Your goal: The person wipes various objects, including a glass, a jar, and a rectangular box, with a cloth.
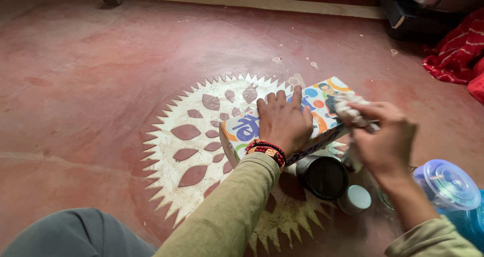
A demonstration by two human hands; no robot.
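Cardboard box [282,123] — colourful, printed, lying flat — sits under my left hand [283,122], on the red floor [91,85] over a white sunburst pattern with leaf shapes [194,151]. Just below that hand, towards me, a black cylindrical container [323,177] lies on its side with its open mouth facing me, and a small pale-blue lid [356,198] rests right beside it. Under my right forearm, near my elbow, stands a clear plastic jar with a lid [447,185]. Well beyond my right hand, a red striped cloth [456,52] is bunched on the floor, and a dark object [418,15] stands at the far edge.

My left hand is spread flat, palm down, fingers pressing the box top; red beaded bracelets [266,149] circle the wrist. My right hand [385,138] hovers at the box's right end, fingers pinched closed around a crumpled white wad [350,110] — cloth or paper, I cannot tell which. Both sleeves are olive.
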